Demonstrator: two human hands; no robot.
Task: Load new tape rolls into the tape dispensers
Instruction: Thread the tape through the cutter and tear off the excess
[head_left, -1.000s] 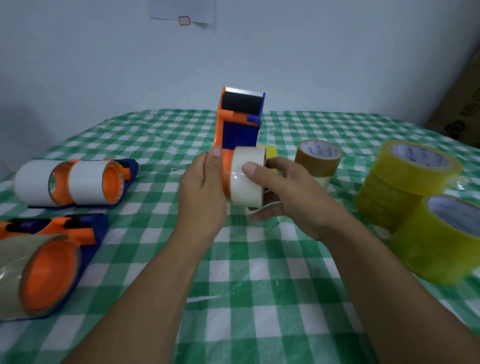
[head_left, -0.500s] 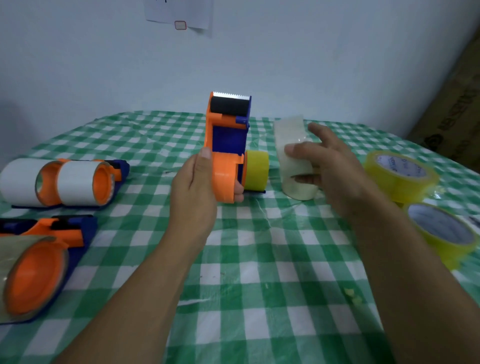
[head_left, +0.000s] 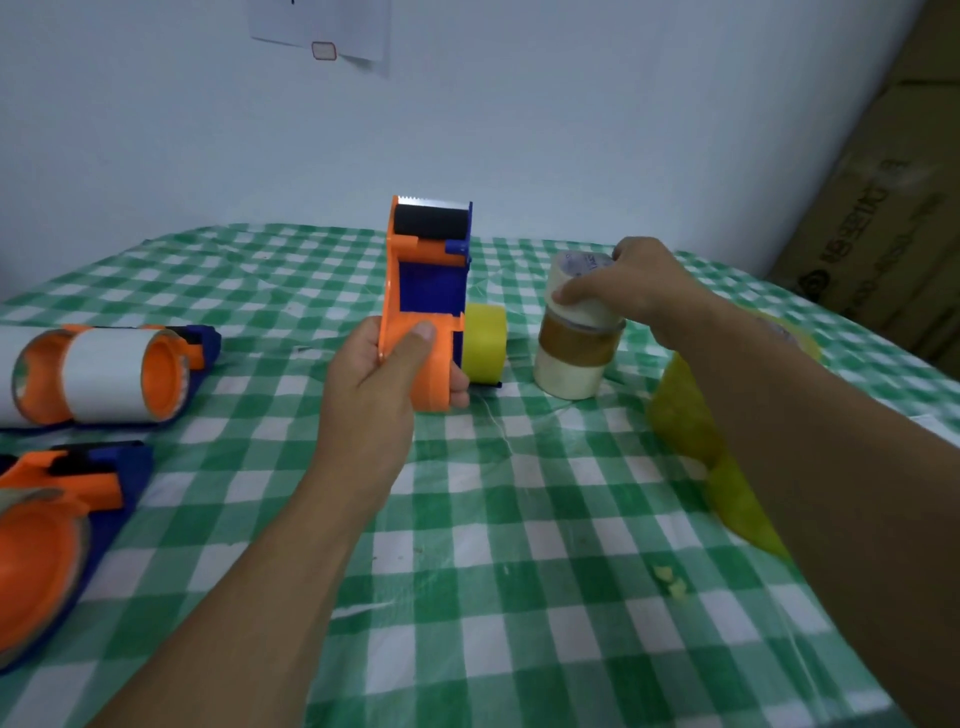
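The left hand (head_left: 384, 384) grips an orange and blue tape dispenser (head_left: 426, 270) by its round orange hub, thumb across the front and fingers wrapped behind. The dispenser stands upright at the centre of the table, its black roller and toothed blade at the top. No tape shows on the hub.

To the right, the right hand (head_left: 639, 280) is closed from above round a pale roll (head_left: 582, 306). That roll sits on top of a brown roll (head_left: 571, 348), which rests on a whitish roll (head_left: 566, 376), so the three form a short stack. Just behind the held dispenser, a small yellow roll (head_left: 485, 340) stands on edge.

On the far left a second dispenser (head_left: 197, 343) lies on its side with white tape (head_left: 106, 374) on its orange hub. At the near left a third dispenser (head_left: 47, 545) lies with clear tape round its hub. Large yellow rolls (head_left: 680, 415) sit on the right, blurred and partly hidden by the right forearm. A green and white checked cloth (head_left: 519, 571) covers the table.

The task looks partly done. The two dispensers on the left appear loaded, and the one in hand is not. A roll has yet to go onto its hub, with the tape end led up to the roller and blade.
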